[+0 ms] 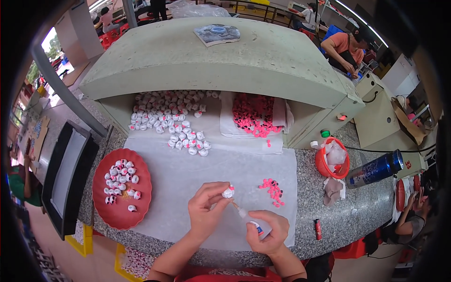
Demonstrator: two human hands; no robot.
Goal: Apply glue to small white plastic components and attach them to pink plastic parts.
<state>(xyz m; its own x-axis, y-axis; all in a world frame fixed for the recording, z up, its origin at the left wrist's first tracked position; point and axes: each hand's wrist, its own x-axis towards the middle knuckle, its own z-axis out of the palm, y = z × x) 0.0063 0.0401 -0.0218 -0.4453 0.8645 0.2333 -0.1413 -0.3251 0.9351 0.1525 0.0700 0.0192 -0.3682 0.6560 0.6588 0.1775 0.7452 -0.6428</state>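
Observation:
Over the white paper sheet [178, 169], my left hand [206, 209] pinches a small white round piece [229, 192] with a pink spot. My right hand [271, 231] is wrapped round a small white squeeze bottle [256, 226] with a blue mark. The bottle's thin nozzle [242, 212] points up and left, its tip close to the white piece; I cannot tell if they touch. A loose group of small pink pieces [271, 191], some with black, lies right of my hands. Left of them, a red scalloped tray [123, 218] holds several similar white pieces.
A pale green metal hood [211, 66] covers many white pieces [164, 110] and a heap of pink pieces [256, 117]. At right stand a red basket [345, 167] with plastic inside and a blue cylinder [376, 168]. A black tray [70, 188] leans at left. Other people work nearby.

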